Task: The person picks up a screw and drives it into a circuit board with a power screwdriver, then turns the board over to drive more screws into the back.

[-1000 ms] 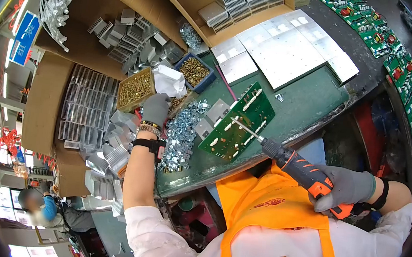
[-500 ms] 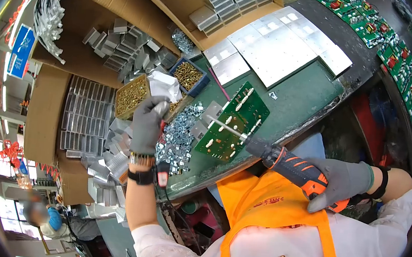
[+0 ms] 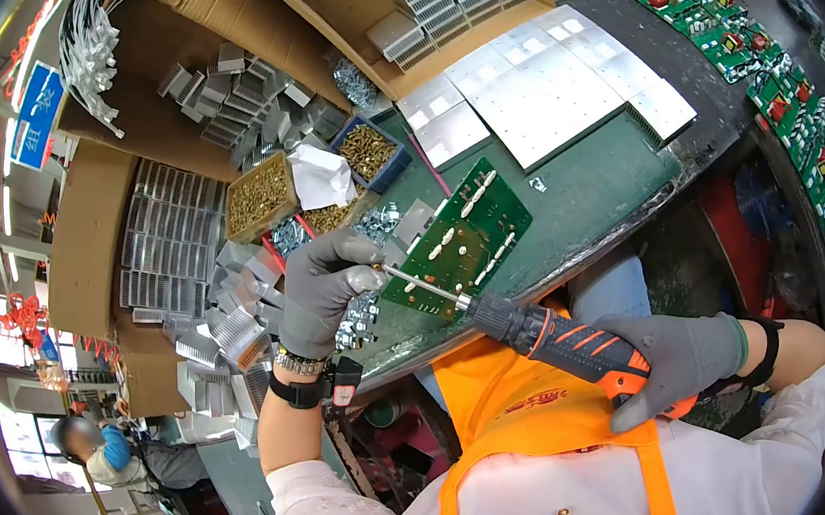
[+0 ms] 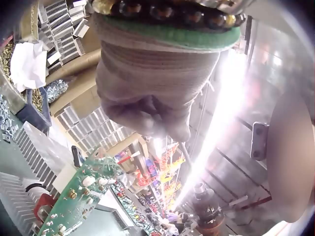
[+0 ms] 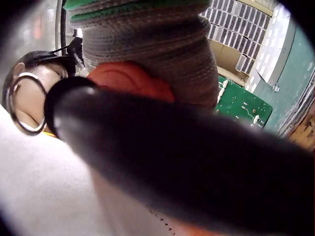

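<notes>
In the head view my gloved left hand (image 3: 323,293) pinches a small brass-coloured screw (image 3: 378,267) between thumb and fingertip, right at the tip of the driver bit. My gloved right hand (image 3: 678,361) grips a black and orange power screwdriver (image 3: 564,342), its long bit pointing left across the board's lower corner. Beneath it, a green circuit board (image 3: 480,235) lies solder side up on the bench, with metal heat sinks (image 3: 416,220) at its left edge. In the right wrist view the screwdriver's dark body (image 5: 172,142) hides most of the scene.
A yellowish bin (image 3: 269,230) and a blue bin (image 3: 387,176) hold brass screws. Loose metal clips (image 3: 357,324) are heaped beside the left hand. Flat metal plates (image 3: 542,80) lie behind the board. Cardboard boxes (image 3: 88,234) contain heat sinks. More circuit boards (image 3: 800,107) line the far right.
My left hand has come away from the screw bins, toward the board, and meets the bit tip. The right hand has swung the screwdriver down and left, off the board's middle.
</notes>
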Demonstrator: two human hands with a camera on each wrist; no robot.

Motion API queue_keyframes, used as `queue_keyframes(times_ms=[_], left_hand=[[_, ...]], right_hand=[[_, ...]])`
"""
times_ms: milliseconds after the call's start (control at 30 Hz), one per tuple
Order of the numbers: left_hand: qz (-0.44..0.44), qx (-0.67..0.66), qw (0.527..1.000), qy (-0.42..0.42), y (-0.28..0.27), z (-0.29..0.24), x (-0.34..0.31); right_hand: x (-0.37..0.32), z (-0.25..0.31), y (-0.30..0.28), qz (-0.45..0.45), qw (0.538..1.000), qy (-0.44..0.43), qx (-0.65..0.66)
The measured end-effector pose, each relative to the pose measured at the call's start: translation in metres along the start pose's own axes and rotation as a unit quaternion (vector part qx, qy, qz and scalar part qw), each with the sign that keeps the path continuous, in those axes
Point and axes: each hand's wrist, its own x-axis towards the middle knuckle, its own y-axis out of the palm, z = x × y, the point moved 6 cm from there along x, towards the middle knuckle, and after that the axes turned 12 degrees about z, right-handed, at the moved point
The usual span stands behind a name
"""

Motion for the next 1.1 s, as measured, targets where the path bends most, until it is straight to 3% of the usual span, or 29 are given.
queue_keyframes(times_ms=[233, 300, 333, 433, 500, 567, 600, 633, 700, 733, 833, 967, 1100], left_hand=[[0.003, 0.069, 0.998, 0.002, 0.009, -0.008, 0.002], [0.044, 0.288, 0.953, 0.089, 0.020, -0.025, 0.002], [0.049, 0.335, 0.937, 0.089, 0.024, -0.030, 0.001], [0.073, 0.331, 0.935, 0.101, 0.025, -0.025, 0.010], [0.100, 0.326, 0.938, 0.066, 0.023, -0.019, 0.022], [0.045, 0.264, 0.962, 0.057, 0.004, -0.002, 0.038], [0.075, 0.287, 0.955, 0.001, -0.009, 0.018, 0.047], [0.075, 0.286, 0.955, 0.002, -0.016, 0.028, 0.053], [0.165, 0.211, 0.954, -0.132, -0.018, 0.060, 0.065], [0.213, 0.247, 0.930, -0.170, -0.019, 0.068, 0.070], [0.279, 0.158, 0.922, -0.218, -0.014, 0.081, 0.071], [0.294, 0.152, 0.922, -0.199, -0.011, 0.084, 0.073], [0.287, 0.144, 0.932, -0.167, -0.008, 0.088, 0.073]], right_hand=[[-0.003, -0.001, 0.000, 0.003, 1.000, 0.012, -0.008], [-0.003, -0.004, -0.001, 0.010, 1.000, 0.012, -0.007], [-0.003, -0.006, 0.000, 0.018, 1.000, 0.012, -0.007], [-0.007, -0.006, -0.001, -0.002, 1.000, 0.008, 0.030], [-0.011, -0.009, -0.006, -0.022, 0.999, 0.015, 0.034], [-0.013, -0.016, -0.010, -0.039, 0.998, 0.022, 0.036], [-0.012, -0.019, -0.013, -0.049, 0.998, 0.010, 0.038], [-0.010, -0.022, -0.015, -0.059, 0.997, -0.002, 0.040], [-0.004, -0.030, -0.016, -0.051, 0.998, 0.013, 0.032], [0.000, -0.035, -0.017, -0.040, 0.999, 0.027, 0.024], [0.012, -0.043, -0.019, -0.042, 0.999, 0.004, -0.019], [0.015, -0.040, -0.017, -0.042, 0.999, 0.006, 0.033], [0.017, -0.045, -0.005, 0.030, 0.979, 0.023, 0.200]])
